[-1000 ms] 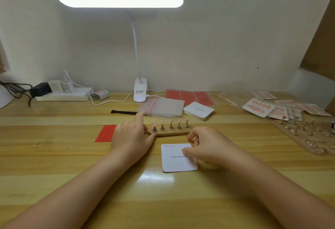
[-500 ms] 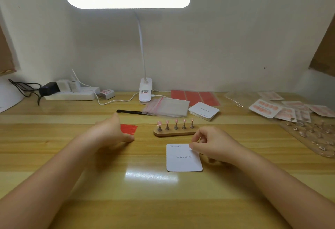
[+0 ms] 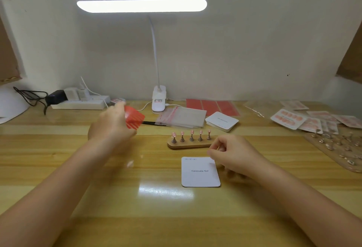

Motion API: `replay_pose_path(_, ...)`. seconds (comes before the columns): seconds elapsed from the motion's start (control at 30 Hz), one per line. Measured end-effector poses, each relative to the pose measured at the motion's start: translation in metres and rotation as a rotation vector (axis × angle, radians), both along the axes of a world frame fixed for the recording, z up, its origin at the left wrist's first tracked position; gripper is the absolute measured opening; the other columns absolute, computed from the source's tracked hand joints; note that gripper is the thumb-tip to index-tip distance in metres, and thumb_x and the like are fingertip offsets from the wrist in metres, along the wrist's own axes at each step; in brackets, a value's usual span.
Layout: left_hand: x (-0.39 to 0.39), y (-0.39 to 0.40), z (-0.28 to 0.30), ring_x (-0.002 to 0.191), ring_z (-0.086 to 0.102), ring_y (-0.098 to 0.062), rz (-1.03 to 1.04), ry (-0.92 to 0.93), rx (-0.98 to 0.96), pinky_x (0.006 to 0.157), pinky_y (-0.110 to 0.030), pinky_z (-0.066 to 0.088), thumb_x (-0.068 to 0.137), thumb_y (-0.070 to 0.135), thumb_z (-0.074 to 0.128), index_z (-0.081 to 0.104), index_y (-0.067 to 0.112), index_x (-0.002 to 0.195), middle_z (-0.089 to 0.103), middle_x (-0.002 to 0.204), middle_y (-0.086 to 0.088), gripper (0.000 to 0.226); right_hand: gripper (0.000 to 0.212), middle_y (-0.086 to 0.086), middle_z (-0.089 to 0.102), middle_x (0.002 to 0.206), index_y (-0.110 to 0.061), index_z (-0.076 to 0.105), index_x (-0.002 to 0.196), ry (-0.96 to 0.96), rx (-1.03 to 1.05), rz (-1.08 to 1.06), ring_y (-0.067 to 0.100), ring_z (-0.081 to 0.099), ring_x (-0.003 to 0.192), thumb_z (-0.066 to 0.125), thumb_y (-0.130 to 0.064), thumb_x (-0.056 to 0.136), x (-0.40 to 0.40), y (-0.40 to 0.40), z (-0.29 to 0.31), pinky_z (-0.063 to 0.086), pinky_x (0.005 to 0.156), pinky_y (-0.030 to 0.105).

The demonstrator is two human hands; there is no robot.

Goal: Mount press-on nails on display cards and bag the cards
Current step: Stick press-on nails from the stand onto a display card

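Above the table at ten o'clock, left hand holds red strip sheet, blurred. Right hand pinches display card corner, nail stand at twelve.

Five nail stands on one wooden base, one blank card, one card stack (white), two hands

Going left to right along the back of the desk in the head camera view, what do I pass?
Power strip → lamp base → clear bags → stack of white cards → finished nail cards.
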State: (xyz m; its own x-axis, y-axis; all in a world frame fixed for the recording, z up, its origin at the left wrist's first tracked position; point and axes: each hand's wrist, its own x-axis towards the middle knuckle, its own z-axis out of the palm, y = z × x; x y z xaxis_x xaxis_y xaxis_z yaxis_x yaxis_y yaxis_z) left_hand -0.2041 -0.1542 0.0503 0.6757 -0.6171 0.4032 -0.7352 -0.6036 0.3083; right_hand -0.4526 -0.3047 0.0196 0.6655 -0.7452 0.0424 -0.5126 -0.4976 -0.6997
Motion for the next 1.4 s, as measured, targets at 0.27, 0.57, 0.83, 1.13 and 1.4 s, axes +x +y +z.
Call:
replay_pose_path(0.27, -0.054, 0.007, 0.035, 0.113, 0.057, -0.035, -0.531, -0.442, -0.218, 0.089, -0.046, 0.052, 0.070, 0.010, 0.083, 0.050, 0.009, 0.137, 0.053, 0.133, -0.017, 0.075, 0.011, -0.014, 0.058, 0.064, -0.030, 0.065, 0.086, -0.679, -0.451, -0.005, 0.004, 0.049, 0.049, 0.059, -0.037, 0.091, -0.010, 0.036, 0.057, 0.039, 0.047, 0.017)
replay_pose_path(0.57, -0.088, 0.007, 0.036, 0.102, 0.066, -0.029, -0.595, -0.608, -0.178, 0.092, -0.030, 0.038, 0.065, 0.030, 0.082, 0.040, 0.014, 0.137, 0.070, 0.114, -0.007, 0.085, 0.033, -0.005, 0.054, 0.086, -0.026, 0.063, 0.126, -0.563, -0.684, 0.054, -0.003, 0.040, 0.060, 0.063, -0.028, 0.093, -0.013, 0.049, 0.068, 0.040, 0.061, 0.027)
replay_pose_path(0.83, -0.092, 0.006, 0.033, 0.100, 0.063, -0.026, -0.632, -0.679, -0.181, 0.089, -0.032, 0.037, 0.063, 0.028, 0.085, 0.043, 0.017, 0.137, 0.069, 0.114, -0.004, 0.085, 0.019, -0.006, 0.056, 0.085, -0.024, 0.072, 0.110, -0.512, -0.682, 0.040, -0.004, 0.039, 0.059, 0.064, -0.025, 0.093, -0.014, 0.046, 0.068, 0.037, 0.066, 0.025)
replay_pose_path(1.13, -0.096, 0.005, 0.030, 0.099, 0.067, -0.030, -0.690, -0.649, -0.180, 0.077, -0.034, 0.052, 0.065, 0.025, 0.084, 0.048, 0.014, 0.128, 0.066, 0.118, -0.009, 0.073, 0.006, -0.007, 0.057, 0.084, -0.020, 0.073, 0.093, -0.510, -0.741, 0.032, -0.003, 0.041, 0.057, 0.069, -0.020, 0.089, -0.014, 0.046, 0.067, 0.042, 0.057, 0.026)
replay_pose_path(1.4, -0.082, 0.006, 0.034, 0.102, 0.062, -0.032, -0.439, -0.452, -0.240, 0.082, -0.041, 0.051, 0.073, 0.034, 0.079, 0.056, 0.008, 0.127, 0.065, 0.117, -0.011, 0.064, 0.011, -0.014, 0.057, 0.076, -0.025, 0.065, 0.079, -0.582, -0.455, 0.051, 0.009, 0.053, 0.053, 0.070, -0.020, 0.087, -0.012, 0.051, 0.072, 0.043, 0.061, 0.020)
